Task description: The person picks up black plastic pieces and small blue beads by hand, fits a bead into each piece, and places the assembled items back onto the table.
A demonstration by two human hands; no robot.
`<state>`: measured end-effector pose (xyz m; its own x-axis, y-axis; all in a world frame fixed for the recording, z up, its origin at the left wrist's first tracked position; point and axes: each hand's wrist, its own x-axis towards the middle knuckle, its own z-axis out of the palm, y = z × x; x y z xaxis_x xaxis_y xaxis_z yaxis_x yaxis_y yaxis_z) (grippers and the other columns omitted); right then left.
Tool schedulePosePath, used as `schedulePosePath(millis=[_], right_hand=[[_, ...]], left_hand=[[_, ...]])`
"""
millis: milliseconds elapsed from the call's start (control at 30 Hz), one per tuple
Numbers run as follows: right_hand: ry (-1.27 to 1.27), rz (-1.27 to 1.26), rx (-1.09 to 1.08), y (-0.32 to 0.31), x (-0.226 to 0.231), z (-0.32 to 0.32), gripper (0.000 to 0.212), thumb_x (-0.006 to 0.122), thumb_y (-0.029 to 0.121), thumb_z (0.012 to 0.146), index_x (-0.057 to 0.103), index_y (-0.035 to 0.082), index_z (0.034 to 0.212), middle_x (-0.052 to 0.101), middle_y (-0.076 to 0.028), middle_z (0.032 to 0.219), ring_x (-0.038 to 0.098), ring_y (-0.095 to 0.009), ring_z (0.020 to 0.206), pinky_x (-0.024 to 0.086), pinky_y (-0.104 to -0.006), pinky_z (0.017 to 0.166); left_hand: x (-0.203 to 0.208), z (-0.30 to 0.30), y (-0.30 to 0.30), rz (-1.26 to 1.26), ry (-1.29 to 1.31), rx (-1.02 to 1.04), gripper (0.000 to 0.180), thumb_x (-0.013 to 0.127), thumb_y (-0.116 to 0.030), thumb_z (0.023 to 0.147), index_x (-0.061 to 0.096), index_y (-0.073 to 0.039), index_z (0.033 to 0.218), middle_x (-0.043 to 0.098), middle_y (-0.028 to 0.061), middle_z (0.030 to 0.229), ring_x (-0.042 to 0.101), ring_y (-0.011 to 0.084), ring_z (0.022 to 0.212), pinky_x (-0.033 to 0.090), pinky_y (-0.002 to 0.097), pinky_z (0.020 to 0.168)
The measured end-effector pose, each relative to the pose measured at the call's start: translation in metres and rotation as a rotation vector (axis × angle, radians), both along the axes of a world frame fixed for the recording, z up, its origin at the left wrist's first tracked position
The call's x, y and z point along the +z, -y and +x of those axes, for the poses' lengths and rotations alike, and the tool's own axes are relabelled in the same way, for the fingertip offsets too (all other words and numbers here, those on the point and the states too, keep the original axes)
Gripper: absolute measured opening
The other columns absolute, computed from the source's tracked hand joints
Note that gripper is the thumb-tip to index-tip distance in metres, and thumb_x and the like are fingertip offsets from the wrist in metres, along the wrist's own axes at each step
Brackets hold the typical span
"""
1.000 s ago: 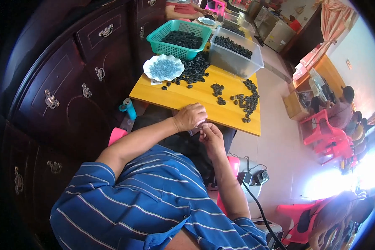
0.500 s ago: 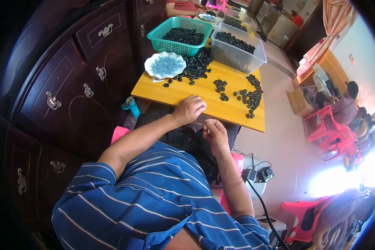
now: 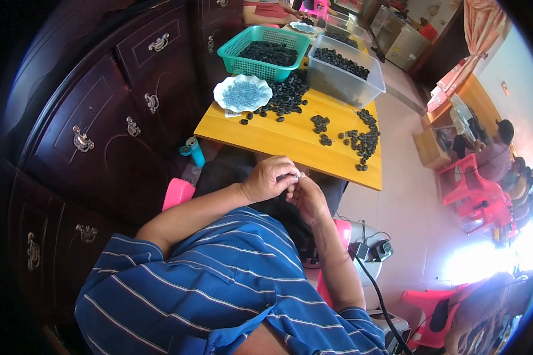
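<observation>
So both hands are up at the near edge of the worktop (image 3: 256, 141), meeting fingertip to fingertip. Left hand (image 3: 269, 179) comes in from the side, right hand (image 3: 310, 200) from below. Fingers on both are curled in with the tips bunched close, hardly any gap. There's a tiny pale glint there, but honestly can't tell if either one's got hold of anything.

The small cluster of black rings (image 3: 320, 123) sits ahead and a bit to the right of the fingers, well apart from them, with the right hand nearer. The rings look squat, so no obvious long axis. A looser bunch of black rings (image 3: 366, 139) is further right, strung out away from the person. The scalloped white plate (image 3: 220, 94) of thin bluish pieces (image 3: 243, 94) is ahead-left, nearer the left hand.
</observation>
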<state>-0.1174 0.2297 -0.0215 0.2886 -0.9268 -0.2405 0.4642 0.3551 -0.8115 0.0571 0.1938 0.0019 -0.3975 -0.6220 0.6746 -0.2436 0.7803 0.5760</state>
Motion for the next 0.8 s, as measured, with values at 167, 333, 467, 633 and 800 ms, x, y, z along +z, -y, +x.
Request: schedulePosePath(millis=[167, 333, 467, 633, 800], right_hand=[[0.036, 0.005, 0.036, 0.002, -0.002, -0.001, 0.022, 0.050, 0.029, 0.103, 0.060, 0.009, 0.103, 0.062, 0.000, 0.086, 0.058, -0.011, 0.074, 0.050, -0.0264, 0.072], [-0.036, -0.027, 0.034, 0.002, -0.001, 0.001, 0.019, 0.052, 0.026, 0.103, 0.060, 0.009, 0.100, 0.061, 0.001, 0.083, 0.058, -0.009, 0.073, 0.049, -0.0238, 0.070], [-0.173, -0.128, 0.014, 0.002, -0.003, 0.004, 0.018, 0.053, 0.024, 0.103, 0.061, 0.009, 0.098, 0.061, 0.002, 0.082, 0.057, -0.007, 0.071, 0.047, -0.0210, 0.068], [-0.244, -0.142, -0.065, 0.000, 0.001, 0.006, 0.014, 0.057, 0.021, 0.100, 0.062, 0.008, 0.102, 0.062, 0.001, 0.085, 0.056, -0.007, 0.071, 0.047, -0.0209, 0.068], [-0.309, -0.218, -0.214, 0.002, 0.016, 0.001, 0.011, 0.058, 0.017, 0.099, 0.062, 0.007, 0.100, 0.061, 0.003, 0.083, 0.052, -0.006, 0.073, 0.043, -0.0198, 0.068]], left_hand=[[-0.003, 0.004, -0.002, 0.058, -0.025, -0.016, 0.008, 0.073, -0.003, 0.081, 0.069, -0.003, 0.088, 0.066, 0.0098, 0.084, 0.066, 0.0245, 0.078, 0.053, 0.0330, 0.069], [-0.003, 0.009, -0.005, 0.089, -0.068, -0.036, 0.006, 0.072, -0.003, 0.082, 0.070, -0.002, 0.088, 0.068, 0.0101, 0.083, 0.067, 0.0224, 0.076, 0.053, 0.0314, 0.068], [-0.013, 0.010, -0.002, 0.178, -0.118, 0.023, 0.007, 0.070, -0.005, 0.085, 0.070, 0.001, 0.089, 0.068, 0.0096, 0.081, 0.067, 0.0172, 0.071, 0.052, 0.0284, 0.063], [-0.031, 0.022, 0.004, 0.312, -0.143, 0.123, 0.007, 0.068, -0.007, 0.087, 0.070, 0.000, 0.087, 0.064, 0.0030, 0.072, 0.058, 0.0067, 0.061, 0.046, 0.0235, 0.055], [-0.043, 0.024, 0.008, 0.323, -0.129, 0.176, 0.008, 0.068, -0.007, 0.087, 0.068, 0.001, 0.085, 0.064, 0.0030, 0.067, 0.057, 0.0059, 0.059, 0.044, 0.0230, 0.054]])
